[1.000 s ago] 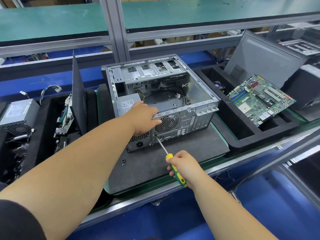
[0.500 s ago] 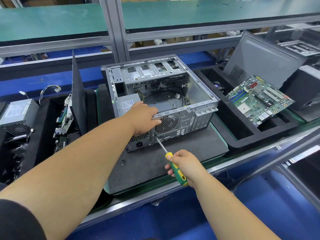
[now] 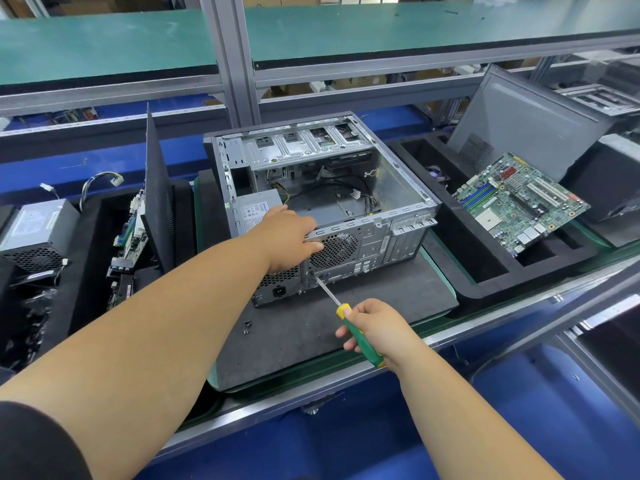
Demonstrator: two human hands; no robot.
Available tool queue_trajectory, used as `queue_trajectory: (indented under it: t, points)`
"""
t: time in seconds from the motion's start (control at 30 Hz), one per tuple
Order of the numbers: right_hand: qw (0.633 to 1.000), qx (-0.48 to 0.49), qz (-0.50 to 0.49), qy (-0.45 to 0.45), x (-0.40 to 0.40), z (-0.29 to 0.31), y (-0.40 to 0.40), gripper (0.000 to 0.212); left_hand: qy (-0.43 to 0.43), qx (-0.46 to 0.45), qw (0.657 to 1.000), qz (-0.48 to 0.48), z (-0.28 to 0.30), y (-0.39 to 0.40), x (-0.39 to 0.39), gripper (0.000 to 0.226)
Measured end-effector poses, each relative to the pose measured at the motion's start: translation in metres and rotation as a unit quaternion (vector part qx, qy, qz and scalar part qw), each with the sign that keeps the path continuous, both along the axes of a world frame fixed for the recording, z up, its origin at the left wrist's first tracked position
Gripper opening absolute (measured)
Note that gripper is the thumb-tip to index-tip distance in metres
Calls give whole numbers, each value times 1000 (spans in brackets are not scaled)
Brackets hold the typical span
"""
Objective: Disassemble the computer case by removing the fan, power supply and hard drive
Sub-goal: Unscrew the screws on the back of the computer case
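The computer case (image 3: 322, 199) lies on its side, open face up, on a dark foam mat (image 3: 346, 320), with its rear panel towards the person. Beyond and to the right of the right hand's grip, a black foam tray (image 3: 485, 271) holds a green motherboard (image 3: 519, 202), tilted, and a grey side panel (image 3: 519, 123) leans upright behind it. Well off to the left of the left hand, a second foam tray (image 3: 86, 237) carries a loose power supply unit (image 3: 34, 233) with its cables sticking up, and another panel (image 3: 156, 188) stands on edge with circuit boards beside it.

Inside the case, the power supply (image 3: 258, 211) sits in the near left corner, directly under the left hand (image 3: 291, 237). That hand lies over the top rear edge of the case, fingers curled round the metal rail. Just right of those fingers is the round grille of the fan (image 3: 334, 249), still mounted in the rear panel.

The right hand (image 3: 377, 332) holds the green and yellow handle of a screwdriver (image 3: 346, 320), fingers wrapped closely round it. From the grip the shaft runs up and left, its tip meeting the rear panel just below the fan grille. To the left of the handle, a few small dark screws (image 3: 247, 325) lie loose on the mat.
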State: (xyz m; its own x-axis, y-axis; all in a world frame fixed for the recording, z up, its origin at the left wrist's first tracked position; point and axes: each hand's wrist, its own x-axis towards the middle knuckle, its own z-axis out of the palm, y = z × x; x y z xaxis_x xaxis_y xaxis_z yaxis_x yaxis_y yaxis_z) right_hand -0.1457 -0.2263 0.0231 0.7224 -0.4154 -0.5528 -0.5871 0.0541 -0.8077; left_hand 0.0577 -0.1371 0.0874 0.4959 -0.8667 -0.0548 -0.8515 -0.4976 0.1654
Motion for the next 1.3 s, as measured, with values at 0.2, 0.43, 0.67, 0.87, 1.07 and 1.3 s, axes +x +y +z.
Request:
queue_trajectory:
  t: [0.2,0.43,0.67,0.87,1.07,1.3]
  points:
    - [1000,27,-11,4,2,-3,1,21,3,0,1000,0,0,0,0,28]
    - [995,96,-38,-3,3,-19,12,16,0,2,1000,1,0,0,0,28]
    - [945,-324,6,42,4,-17,13,36,0,3,1000,2,-1,0,0,27]
    - [981,-170,56,72,10,-8,7,36,-2,1,1000,2,0,0,0,28]
    - [987,-136,70,50,8,-6,4,29,-3,0,1000,-3,0,1,0,27]
    - [996,-57,48,47,10,-7,13,23,-9,17,1000,-9,2,1,-1,30]
